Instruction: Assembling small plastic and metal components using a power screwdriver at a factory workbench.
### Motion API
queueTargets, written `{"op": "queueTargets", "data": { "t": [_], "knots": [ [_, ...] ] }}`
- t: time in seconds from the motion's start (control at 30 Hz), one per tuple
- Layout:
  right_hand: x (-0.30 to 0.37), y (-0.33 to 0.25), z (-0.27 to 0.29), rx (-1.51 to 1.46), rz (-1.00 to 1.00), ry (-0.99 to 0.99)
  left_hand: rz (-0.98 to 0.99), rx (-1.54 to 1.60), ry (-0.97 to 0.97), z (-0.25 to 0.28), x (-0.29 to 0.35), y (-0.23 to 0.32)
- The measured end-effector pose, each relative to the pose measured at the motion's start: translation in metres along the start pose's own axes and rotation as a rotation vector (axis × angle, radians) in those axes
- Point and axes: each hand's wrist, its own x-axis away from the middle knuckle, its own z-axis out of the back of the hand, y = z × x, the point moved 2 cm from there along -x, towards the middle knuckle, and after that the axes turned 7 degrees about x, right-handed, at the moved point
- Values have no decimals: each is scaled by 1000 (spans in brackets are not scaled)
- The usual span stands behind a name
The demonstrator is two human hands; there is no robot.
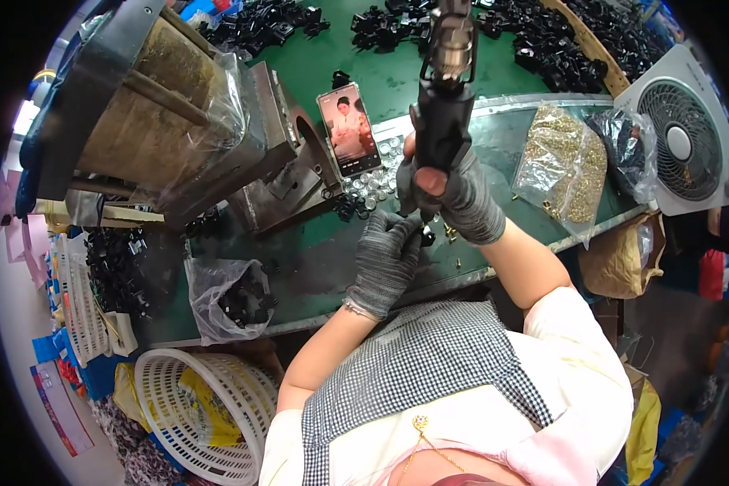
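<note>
My right hand [471, 198], in a grey knit glove, is wrapped around the body of a black power screwdriver [445, 130], which stands upright with its metal collar at the top. The screwdriver's lower tip is mostly hidden by my fingers. Close to it on the left, my left hand [385, 255], gloved the same way, has its fingers closed on a small black plastic part [427, 236]. Only an edge of that part shows, with a whitish spot near it. Several loose brass screws [451, 235] lie on the green table beside the two hands.
Small clear round pieces [373, 190] lie by a propped phone [348, 134]. A metal press [275, 162] stands left, a bag of brass screws [571, 170] and a fan [680, 142] right. Black parts [535, 40] heap at the back. A white basket [219, 356] is lower left.
</note>
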Motion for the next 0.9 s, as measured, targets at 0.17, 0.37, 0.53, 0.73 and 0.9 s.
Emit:
{"op": "queueTargets", "data": {
  "t": [0.17, 0.37, 0.53, 0.73, 0.9],
  "knots": [
    [1, 19, 6, 183, 72, 96, 15, -27, -40, 1, 1, -8],
    [1, 16, 1, 107, 118, 142, 29, 23, -20, 2, 5, -8],
    [-2, 24, 8, 199, 0, 102, 29, 9, -39, 4, 3, -6],
    [-5, 27, 5, 236, 59, 103, 13, 26, -39, 3, 3, -10],
    [-15, 39, 5, 302, 122, 120, 32, 52, -22, 0, 0, -15]
  ]
}}
